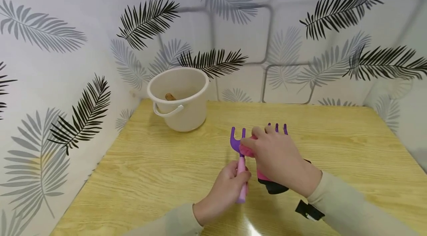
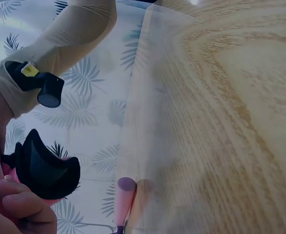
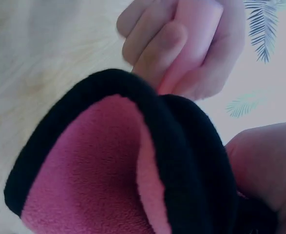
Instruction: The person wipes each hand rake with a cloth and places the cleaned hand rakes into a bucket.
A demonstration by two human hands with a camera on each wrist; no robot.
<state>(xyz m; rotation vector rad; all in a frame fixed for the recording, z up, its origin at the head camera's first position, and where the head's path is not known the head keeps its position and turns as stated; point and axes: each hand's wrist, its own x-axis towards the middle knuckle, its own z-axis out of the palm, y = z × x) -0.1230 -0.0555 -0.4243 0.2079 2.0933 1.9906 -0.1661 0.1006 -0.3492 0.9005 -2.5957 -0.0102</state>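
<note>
My left hand grips the pink handle of a small purple garden fork, prongs pointing away from me. In my right hand is a pink fleecy cloth with black edging. Its front part touches the fork around the neck, and its black-edged end hangs open like a cuff below the palm. Beyond the right hand, the purple prongs of a second garden tool show. The hand hides much of that tool in the head view; its pink handle appears in the left wrist view.
A white bucket with its handle down stands at the back left of the wooden table. Something brown lies inside it. Leaf-patterned wall covering runs along the back and left sides.
</note>
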